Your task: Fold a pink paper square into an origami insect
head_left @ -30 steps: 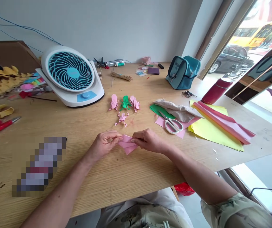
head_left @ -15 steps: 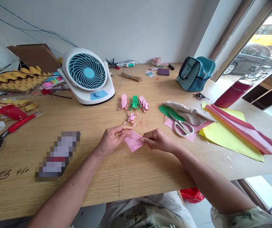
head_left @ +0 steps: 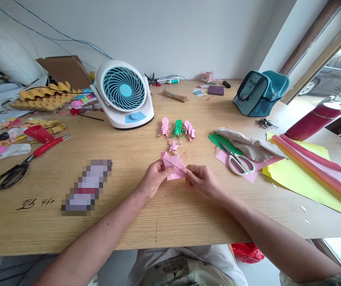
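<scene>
A folded sheet of pink origami paper is held between my two hands, just above the table. My left hand pinches its left side, thumb on top and fingers behind. At its right corner, my right hand grips the paper between thumb and curled fingers. Right beyond the paper lies a small pink origami figure with thin legs. Behind that sit a green origami figure and two pink ones, one on its left and one on its right.
White-handled scissors rest on pink and green paper at right, near a grey cloth and yellow sheets. A fan stands at back left. Red-and-black pliers-like cutters and a pixelated object lie left.
The camera view has shifted, so the table's things appear further right. My left fingers have gone from stretched over the paper's top edge to pinching its left side, and the paper has turned.
</scene>
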Demonstrator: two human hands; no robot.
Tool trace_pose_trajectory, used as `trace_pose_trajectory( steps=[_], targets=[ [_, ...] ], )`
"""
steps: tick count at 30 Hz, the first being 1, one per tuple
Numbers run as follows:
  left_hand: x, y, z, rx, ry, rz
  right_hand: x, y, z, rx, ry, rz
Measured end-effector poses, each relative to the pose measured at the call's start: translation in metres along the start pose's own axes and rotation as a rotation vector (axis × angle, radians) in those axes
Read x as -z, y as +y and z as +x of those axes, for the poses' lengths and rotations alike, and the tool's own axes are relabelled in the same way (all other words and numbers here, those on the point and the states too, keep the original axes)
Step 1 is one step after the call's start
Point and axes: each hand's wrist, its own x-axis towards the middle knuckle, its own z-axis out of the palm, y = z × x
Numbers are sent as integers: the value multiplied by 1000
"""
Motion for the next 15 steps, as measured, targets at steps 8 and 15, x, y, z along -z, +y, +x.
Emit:
trace_pose_trajectory(
  steps=[8, 15],
  targets=[
    [2, 7, -5, -53, -143, 610, -3, 3, 3, 37, -19, 256],
    [-6, 4, -10, -108, -103, 763, -10, 6, 9, -98, 40, 510]
  ],
)
